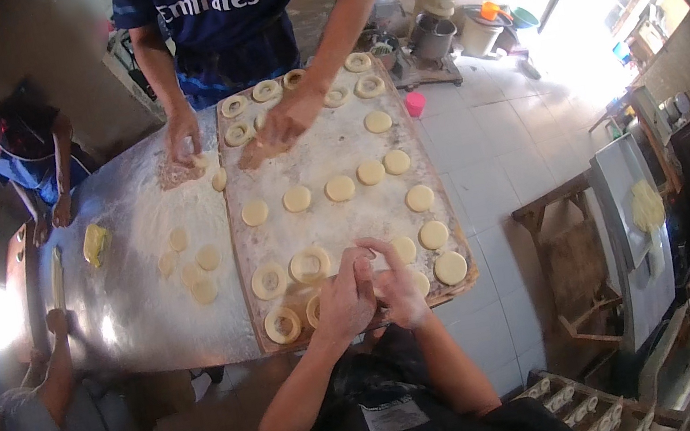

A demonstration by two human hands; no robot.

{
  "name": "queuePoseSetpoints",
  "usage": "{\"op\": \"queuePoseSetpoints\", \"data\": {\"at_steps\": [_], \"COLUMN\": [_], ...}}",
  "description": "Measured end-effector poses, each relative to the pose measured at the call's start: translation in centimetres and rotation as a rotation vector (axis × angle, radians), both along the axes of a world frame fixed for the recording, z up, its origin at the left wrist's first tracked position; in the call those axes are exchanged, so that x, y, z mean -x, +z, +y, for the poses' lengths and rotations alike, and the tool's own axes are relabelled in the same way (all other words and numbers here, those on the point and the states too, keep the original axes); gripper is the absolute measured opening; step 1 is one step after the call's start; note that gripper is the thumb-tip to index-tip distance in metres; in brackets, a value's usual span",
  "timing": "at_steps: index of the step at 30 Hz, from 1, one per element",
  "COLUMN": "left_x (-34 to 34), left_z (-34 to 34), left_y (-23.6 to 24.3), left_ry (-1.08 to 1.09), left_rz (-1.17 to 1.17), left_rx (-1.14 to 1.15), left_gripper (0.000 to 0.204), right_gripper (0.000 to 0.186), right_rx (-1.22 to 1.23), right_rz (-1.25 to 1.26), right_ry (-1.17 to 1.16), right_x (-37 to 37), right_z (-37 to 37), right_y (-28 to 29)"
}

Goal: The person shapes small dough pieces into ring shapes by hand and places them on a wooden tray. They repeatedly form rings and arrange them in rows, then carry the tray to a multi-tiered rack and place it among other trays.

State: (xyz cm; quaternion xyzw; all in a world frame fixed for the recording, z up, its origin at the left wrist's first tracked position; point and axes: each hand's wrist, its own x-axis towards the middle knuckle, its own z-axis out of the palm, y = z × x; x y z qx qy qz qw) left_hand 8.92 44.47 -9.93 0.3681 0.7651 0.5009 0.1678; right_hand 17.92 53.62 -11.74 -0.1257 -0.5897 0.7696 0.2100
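Observation:
My left hand [347,302] and my right hand [400,290] meet over the near edge of a floured board [303,232]. The left fingers are closed and pressed toward the right palm, while the right fingers curl over toward them. Whatever lies between the hands is hidden. Left of my left hand lie several dough rings [256,284]. Flat round dough discs [451,268] lie right of my right hand, partly covered by it, and others form a row across the board's middle.
Opposite me, a person's hands [289,124] work near more dough rings [369,86]. Left of the board, a floured metal table [140,308] bears thin dough pieces [208,256] and a yellow packet [96,244]. Other people stand at the left. A pink cup [415,103] and wooden stand [574,270] are at right.

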Motion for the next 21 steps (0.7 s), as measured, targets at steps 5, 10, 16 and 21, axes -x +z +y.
{"op": "queuePoseSetpoints", "data": {"at_steps": [5, 10, 16, 21], "left_x": [-1.3, -0.2, 1.8, 0.9], "left_z": [0.0, 0.0, -1.6, -2.3], "left_y": [-0.5, -1.7, -1.4, -1.8], "left_ry": [0.008, 0.080, 0.141, -0.039], "left_rz": [-0.131, 0.027, 0.224, 0.262], "left_rx": [0.078, 0.457, 0.560, 0.675], "left_gripper": [0.021, 0.042, 0.061, 0.072], "right_gripper": [0.056, 0.067, 0.069, 0.077], "right_rx": [-0.115, -0.395, -1.179, -1.180], "right_rz": [-0.226, -0.642, -0.619, -0.760], "right_ry": [-0.001, -0.114, -0.246, -0.150], "right_x": [-0.8, 0.7, -1.6, -1.3], "right_z": [-0.1, 0.5, 1.1, -0.3], "right_y": [0.9, 3.2, -1.9, -1.6]}}
